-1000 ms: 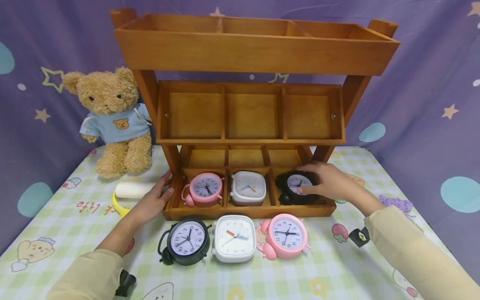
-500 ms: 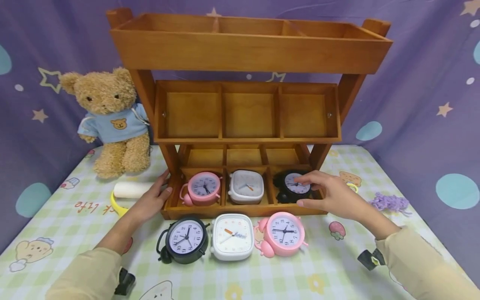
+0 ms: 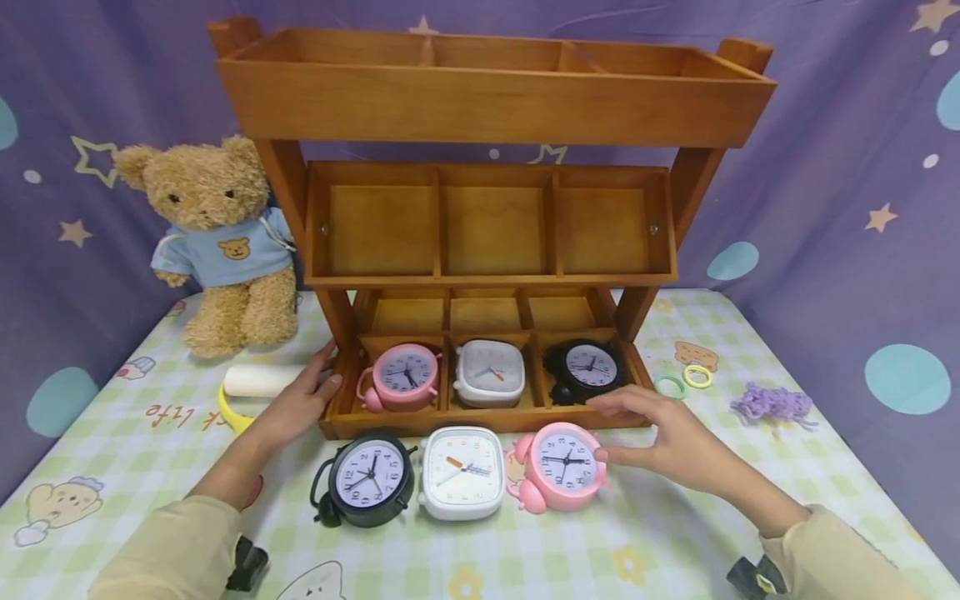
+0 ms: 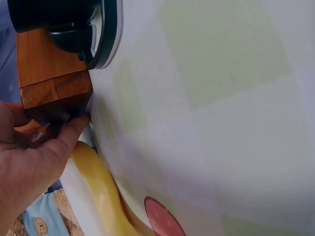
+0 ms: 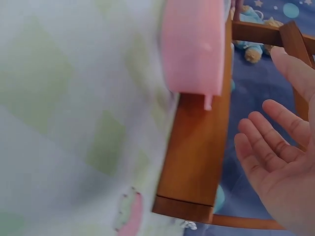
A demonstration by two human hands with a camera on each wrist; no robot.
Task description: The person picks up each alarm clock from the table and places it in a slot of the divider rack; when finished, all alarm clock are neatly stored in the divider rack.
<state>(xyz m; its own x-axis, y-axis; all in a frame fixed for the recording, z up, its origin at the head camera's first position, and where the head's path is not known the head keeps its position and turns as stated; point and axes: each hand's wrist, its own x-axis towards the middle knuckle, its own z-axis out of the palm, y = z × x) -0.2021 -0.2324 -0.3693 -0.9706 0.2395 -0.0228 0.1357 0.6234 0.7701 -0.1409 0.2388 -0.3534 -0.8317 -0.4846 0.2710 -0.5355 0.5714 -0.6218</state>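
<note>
We have the brown, tiered wooden shelf [image 3: 495,107] between our hands. Our left hand [image 3: 303,402] rests extended fingers against its lower end, gripping nothing; our right hand [image 3: 663,437], empty, thumb apart from fingers, hovers beside the round pink alarm clock [image 3: 566,468].

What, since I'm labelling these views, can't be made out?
Head view: the floor of the top tray, hidden by its front board.
Head view: the blue print on the front white clock, too small.
Right wrist view: the rest of the front pink clock, cut off by the top edge.
</note>
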